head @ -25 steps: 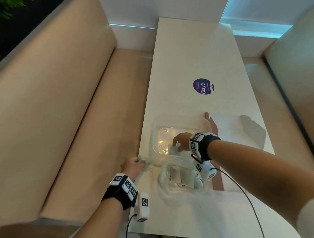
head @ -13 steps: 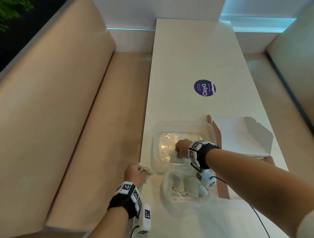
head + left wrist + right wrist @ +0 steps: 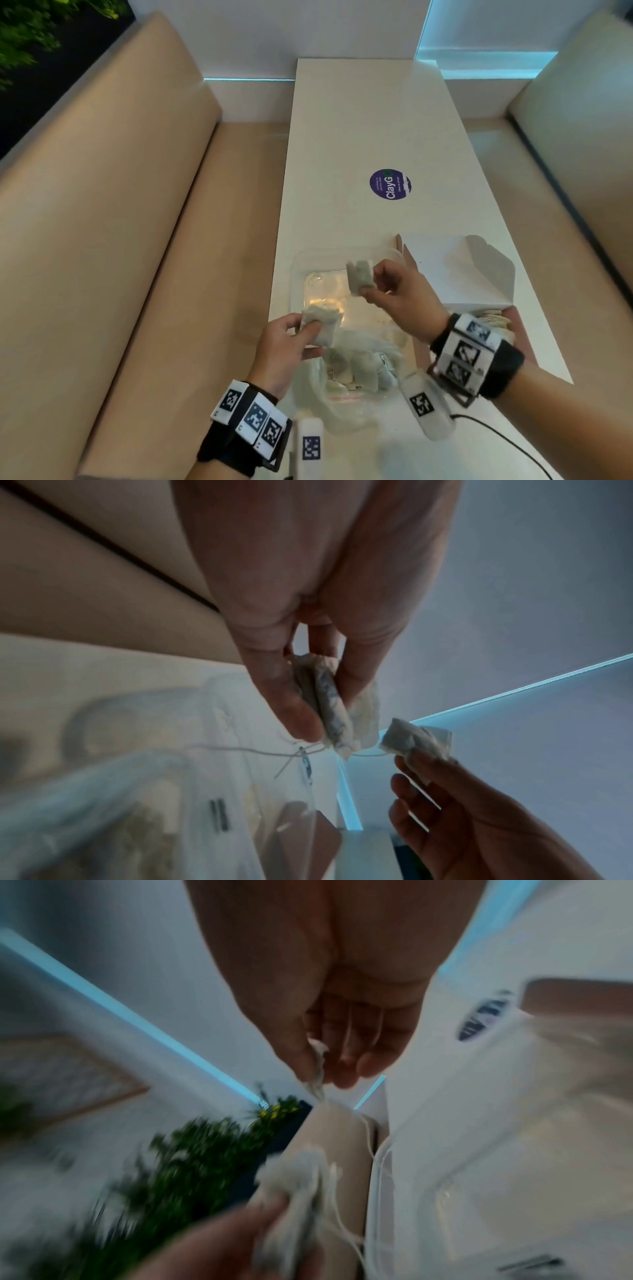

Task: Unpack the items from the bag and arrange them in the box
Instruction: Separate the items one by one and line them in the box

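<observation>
My right hand (image 3: 399,294) pinches one tea bag (image 3: 359,277) between thumb and fingertips, held in the air over the far right part of the clear plastic container (image 3: 298,274). My left hand (image 3: 284,346) grips a small bunch of tea bags (image 3: 320,323) above the container's near left corner. Thin strings (image 3: 274,752) run between the two; I judge they are tangled, so the pull must go right and away. The open plastic bag (image 3: 352,387) with more tea bags lies at the table's near edge, just this side of the container. The white cardboard box (image 3: 455,274) stands to the right, nearer my right hand.
</observation>
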### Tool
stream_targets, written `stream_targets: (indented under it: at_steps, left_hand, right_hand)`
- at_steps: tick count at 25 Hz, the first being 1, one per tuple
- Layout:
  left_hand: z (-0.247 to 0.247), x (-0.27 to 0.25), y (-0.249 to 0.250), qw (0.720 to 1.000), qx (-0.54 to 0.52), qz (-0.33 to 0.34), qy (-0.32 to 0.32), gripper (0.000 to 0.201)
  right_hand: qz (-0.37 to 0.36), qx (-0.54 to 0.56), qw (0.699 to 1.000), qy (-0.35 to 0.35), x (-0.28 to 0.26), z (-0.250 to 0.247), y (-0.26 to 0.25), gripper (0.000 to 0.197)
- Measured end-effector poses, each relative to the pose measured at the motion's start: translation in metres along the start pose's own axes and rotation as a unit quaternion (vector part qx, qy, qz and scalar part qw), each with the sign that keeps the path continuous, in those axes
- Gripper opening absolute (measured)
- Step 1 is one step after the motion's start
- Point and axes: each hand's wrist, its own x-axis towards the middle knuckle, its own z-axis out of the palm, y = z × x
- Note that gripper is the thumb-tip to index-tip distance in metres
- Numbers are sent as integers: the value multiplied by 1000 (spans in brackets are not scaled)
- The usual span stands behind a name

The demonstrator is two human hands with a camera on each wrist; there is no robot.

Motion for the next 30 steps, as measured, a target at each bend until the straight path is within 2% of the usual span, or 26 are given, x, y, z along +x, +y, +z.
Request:
stream_targets:
  at_steps: [2, 4, 6, 11, 14, 17, 20, 22, 23, 25, 26, 28, 30]
  left_hand:
    - [20, -4, 7, 1000, -12, -3, -24, 13]
    - [33, -6, 10, 999, -23, 0, -44, 18]
    - [43, -9, 12, 998, -38, 3, -53, 22]
    - [51, -18, 11, 989, -120, -8, -91, 32]
    - [51, -23, 7, 990, -106, 15, -96, 28]
    - [50, -25, 6, 990, -121, 10, -77, 25]
    - [48, -26, 7, 993, -100, 24, -59, 25]
    - [45, -25, 4, 996, -69, 47, -42, 25]
    - [43, -24, 3, 996, -57, 58, -35, 25]
    - [39, -23, -1, 996, -39, 71, -27, 25]
    - [39, -23, -2, 996, -31, 74, -27, 26]
    - [42, -27, -4, 996, -17, 78, -36, 28]
    - [47, -33, -5, 996, -6, 75, -49, 30]
  right_hand:
    - [-138, -141, 979, 52, -23, 4, 2, 19]
    - [-254, -250, 934, 40, -37, 13, 15, 10]
    - [-300, -319, 899, 19, -45, 15, 29, 14]
    - [-303, -310, 901, 24, -60, 8, 38, 24]
    - [-295, -267, 917, 3, -67, 2, 38, 16]
    - [-284, -207, 936, -3, -74, -3, 40, 12]
    - [-235, -120, 964, 0, -81, -8, 34, 4]
    - [-193, -79, 977, -52, -86, -16, 24, 2]
    - [-170, -60, 978, -105, -88, -19, 17, 4]
    - [-124, -27, 969, -212, -90, -24, 4, 7]
    - [-107, -17, 967, -230, -90, -25, 1, 6]
    - [-87, -20, 979, -183, -88, -23, 0, 8]
    - [-59, -29, 994, -86, -85, -16, 5, 8]
